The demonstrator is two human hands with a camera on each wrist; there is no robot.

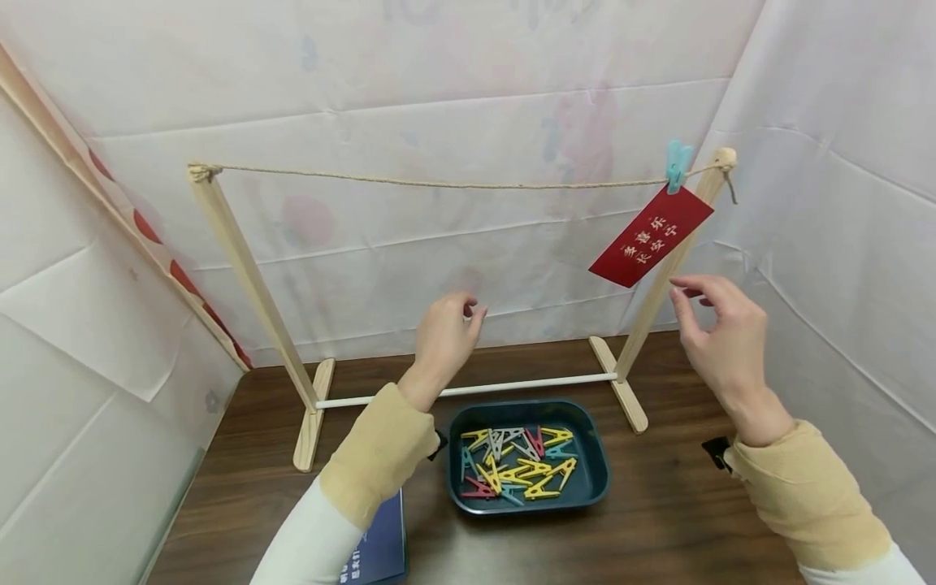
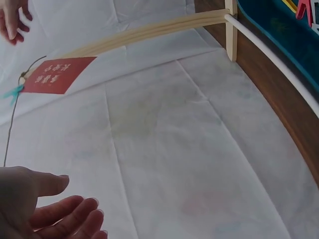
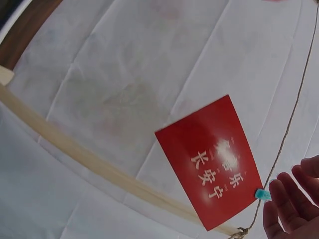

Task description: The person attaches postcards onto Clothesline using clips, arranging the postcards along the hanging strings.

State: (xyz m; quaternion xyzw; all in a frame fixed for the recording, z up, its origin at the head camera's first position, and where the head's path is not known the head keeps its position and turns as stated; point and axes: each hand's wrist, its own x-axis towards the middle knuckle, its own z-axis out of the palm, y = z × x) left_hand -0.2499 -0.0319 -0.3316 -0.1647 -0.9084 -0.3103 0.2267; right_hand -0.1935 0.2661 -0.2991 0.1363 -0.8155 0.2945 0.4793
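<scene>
A red card (image 1: 651, 237) with pale characters hangs aslant from the twine (image 1: 439, 185), gripped at its upper corner by a light-blue clothespin (image 1: 677, 166) close to the right post. My right hand (image 1: 724, 337), fingers loosely bent and holding nothing, is just below and right of the card. My left hand (image 1: 444, 337) hovers below the middle of the twine, also holding nothing; its fingers (image 2: 75, 216) are spread loosely in the left wrist view. Beneath the hands, a dark blue tray (image 1: 603, 483) holds several yellow, red, grey and teal clothespins (image 1: 512, 475).
The twine is tied to two wooden posts (image 1: 252, 284) on flat feet (image 1: 314, 414), joined low down by a white rod (image 1: 526, 384). A dark blue item with pale characters (image 1: 383, 540) lies partly behind my left forearm. White cloth (image 1: 409, 244) stands behind.
</scene>
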